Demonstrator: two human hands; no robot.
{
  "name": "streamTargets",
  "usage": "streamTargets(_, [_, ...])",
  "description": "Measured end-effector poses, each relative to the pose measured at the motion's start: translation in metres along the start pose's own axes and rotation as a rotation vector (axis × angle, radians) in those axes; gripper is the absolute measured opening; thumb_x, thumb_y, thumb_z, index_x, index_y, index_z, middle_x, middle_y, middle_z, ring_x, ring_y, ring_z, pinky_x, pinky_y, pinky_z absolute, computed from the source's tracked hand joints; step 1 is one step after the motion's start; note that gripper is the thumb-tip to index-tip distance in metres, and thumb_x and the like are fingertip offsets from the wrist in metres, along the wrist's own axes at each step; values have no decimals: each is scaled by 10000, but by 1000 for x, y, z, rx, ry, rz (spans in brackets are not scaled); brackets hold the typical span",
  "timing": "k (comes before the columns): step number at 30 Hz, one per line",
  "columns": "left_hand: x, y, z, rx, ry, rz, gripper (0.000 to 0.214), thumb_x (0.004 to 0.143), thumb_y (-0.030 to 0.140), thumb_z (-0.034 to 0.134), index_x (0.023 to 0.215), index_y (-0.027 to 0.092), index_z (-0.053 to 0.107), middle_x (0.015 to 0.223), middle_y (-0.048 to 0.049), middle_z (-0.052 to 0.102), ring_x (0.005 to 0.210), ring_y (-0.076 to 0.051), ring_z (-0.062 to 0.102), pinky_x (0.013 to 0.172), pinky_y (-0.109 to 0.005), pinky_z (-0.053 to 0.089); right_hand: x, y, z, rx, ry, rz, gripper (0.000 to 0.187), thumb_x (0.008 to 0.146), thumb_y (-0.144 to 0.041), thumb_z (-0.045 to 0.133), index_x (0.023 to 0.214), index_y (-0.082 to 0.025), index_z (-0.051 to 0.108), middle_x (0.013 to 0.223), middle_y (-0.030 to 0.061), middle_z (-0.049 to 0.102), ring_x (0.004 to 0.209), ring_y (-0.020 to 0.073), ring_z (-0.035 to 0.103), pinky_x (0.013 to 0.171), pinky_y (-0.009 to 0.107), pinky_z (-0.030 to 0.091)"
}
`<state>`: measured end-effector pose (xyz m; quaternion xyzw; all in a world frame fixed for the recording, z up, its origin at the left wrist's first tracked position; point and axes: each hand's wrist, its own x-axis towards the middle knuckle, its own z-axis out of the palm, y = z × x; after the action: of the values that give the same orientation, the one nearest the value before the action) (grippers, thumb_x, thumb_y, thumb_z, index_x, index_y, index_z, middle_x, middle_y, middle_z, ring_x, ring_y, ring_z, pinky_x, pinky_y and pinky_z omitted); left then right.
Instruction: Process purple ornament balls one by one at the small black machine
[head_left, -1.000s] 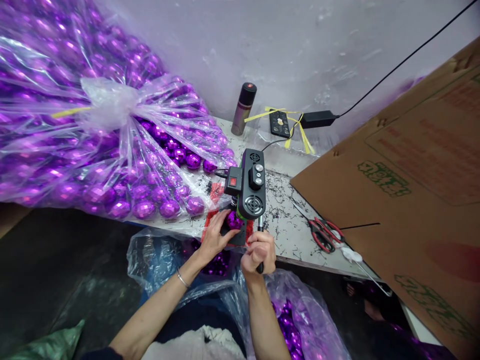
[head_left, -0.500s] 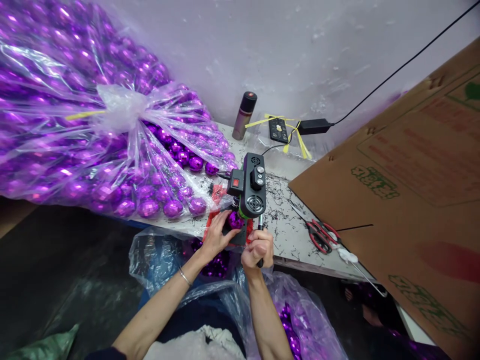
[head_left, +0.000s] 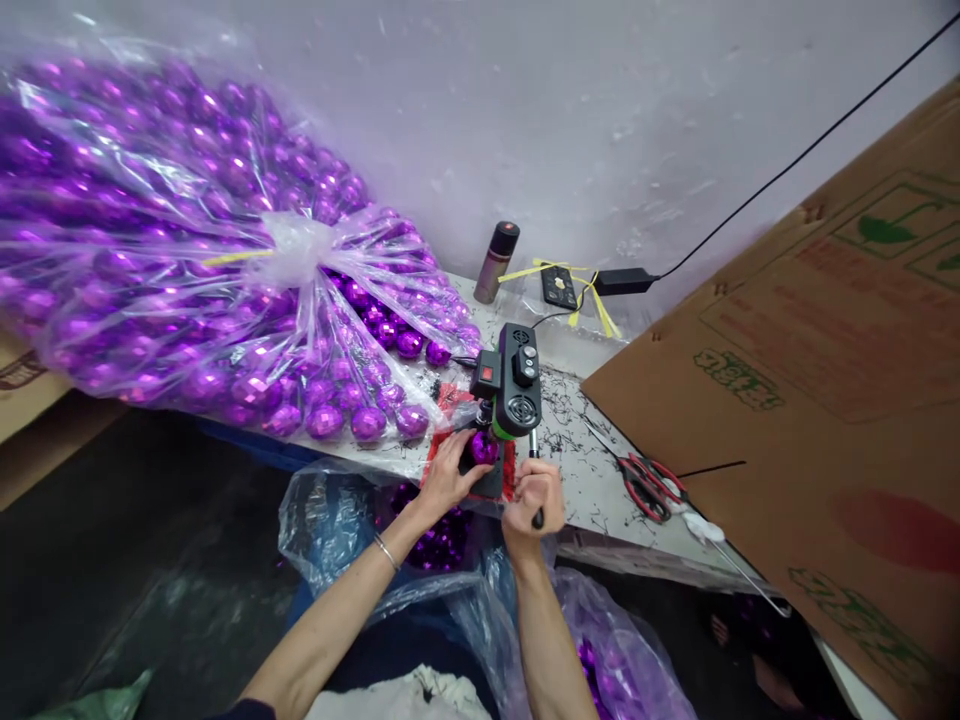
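Observation:
A small black bench drill press with a red switch stands on the worktable. Below its head, a shiny purple faceted ball rests on the dark base plate. My left hand grips this ball from the near left side, thumb and fingers on either side of it. My right hand is closed in a fist around the black grip of the press's lever. Where the tool meets the ball is hidden by the machine head.
A tied clear bag of purple balls fills the left. Dark shavings litter the worktable. Red-handled scissors lie beside a large cardboard box. A spray can and a power adapter are by the wall. Open plastic bags hang below.
The head view has shifted, so the table and press appear lower and slightly farther right. Both hands keep their holds on the ball and the lever.

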<state>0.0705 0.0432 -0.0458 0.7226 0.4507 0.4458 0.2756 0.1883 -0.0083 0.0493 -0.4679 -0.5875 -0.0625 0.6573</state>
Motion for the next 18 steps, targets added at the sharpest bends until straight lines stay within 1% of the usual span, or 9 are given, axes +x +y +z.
streamTargets(2, [-10, -1, -3, -7, 5, 13, 583, 920, 433, 727, 1426, 222, 527, 1386, -158, 668, 1322, -321, 634, 1110, -526, 523, 19, -14, -5, 17, -18, 93, 349, 1028, -195, 426, 686, -217, 492, 665, -29, 535, 618, 119, 545, 595, 262, 419])
streamTargets(5, [-41, -4, -12, 24, 20, 43, 610, 937, 438, 704, 1468, 237, 482, 1419, -158, 646, 1346, -319, 618, 1122, -525, 515, 37, -31, -10, 36, -63, 158, 336, 1016, -181, 473, 684, -208, 513, 665, -26, 540, 637, 116, 552, 621, 265, 417])
streamTargets(7, [-57, -7, -23, 67, 26, 86, 754, 881, 527, 747, 1505, 231, 444, 1448, -182, 621, 1354, -350, 606, 1120, -545, 511, 37, -33, -11, 41, -78, 152, 343, 1011, -160, 472, 673, -206, 506, 672, -20, 550, 644, 115, 558, 623, 266, 416])
streamTargets(9, [-54, -10, -37, 114, 47, 138, 849, 843, 605, 752, 1525, 213, 432, 1465, -205, 602, 1358, -377, 593, 1115, -555, 506, 30, -31, -10, 37, -77, 128, 337, 1005, -132, 463, 679, -206, 505, 680, -15, 556, 659, 119, 571, 619, 265, 417])
streamTargets(11, [-23, -10, -53, 172, 97, 156, 682, 937, 554, 650, 1495, 199, 480, 1450, -200, 612, 1358, -363, 587, 1123, -545, 488, 22, -27, -9, 31, -73, 100, 330, 997, -108, 459, 685, -208, 501, 687, -12, 558, 678, 122, 584, 618, 263, 420])
streamTargets(12, [2, -10, -59, 215, 131, 140, 515, 1005, 458, 564, 1448, 197, 530, 1423, -186, 633, 1350, -341, 590, 1136, -538, 470, 19, -25, -8, 27, -75, 94, 326, 993, -98, 459, 689, -209, 500, 694, -12, 562, 681, 122, 586, 617, 262, 423])
streamTargets(14, [62, -9, -70, 341, 159, 33, 382, 1027, 295, 495, 1371, 156, 586, 1381, -196, 648, 1327, -325, 596, 1139, -523, 451, 16, -23, -8, 24, -77, 79, 327, 986, -80, 458, 687, -210, 489, 700, -16, 563, 674, 116, 583, 616, 257, 426])
streamTargets(16, [119, -9, -74, 518, 66, -165, 394, 983, 188, 519, 1362, 100, 577, 1400, -240, 620, 1324, -348, 586, 1123, -522, 444, 17, -24, -7, 21, -84, 60, 329, 980, -66, 452, 686, -211, 480, 710, -18, 565, 668, 109, 580, 613, 250, 430])
streamTargets(18, [160, -9, -73, 601, -53, -283, 402, 952, 175, 571, 1342, 81, 578, 1323, -249, 657, 1263, -362, 623, 1082, -521, 461, 19, -24, -7, 17, -86, 39, 329, 977, -59, 444, 688, -213, 475, 709, -19, 559, 663, 106, 576, 609, 246, 433])
